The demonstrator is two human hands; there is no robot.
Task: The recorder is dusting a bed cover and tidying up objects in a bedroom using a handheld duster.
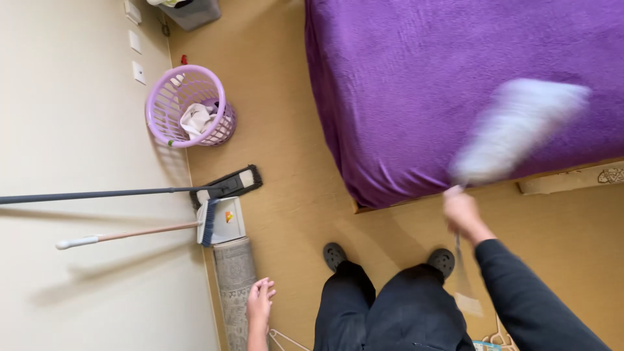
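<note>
Dark trousers [390,312] and two grey clogs fill the foreground as a person stands beside a purple bed [468,84]. Right hand [463,214], clenched around a handle, holds a pale, motion-blurred duster [517,130] whose long axis slants up and away from the grip, across the bed's near edge. Left hand [260,304] hangs released and empty, well apart from the bed, beside a rolled grey rug [235,279]. Farther from the bed, a lilac basket [162,110] holds crumpled white cloth, near a flat mop [227,185] and broom [209,222] against the wall.
</note>
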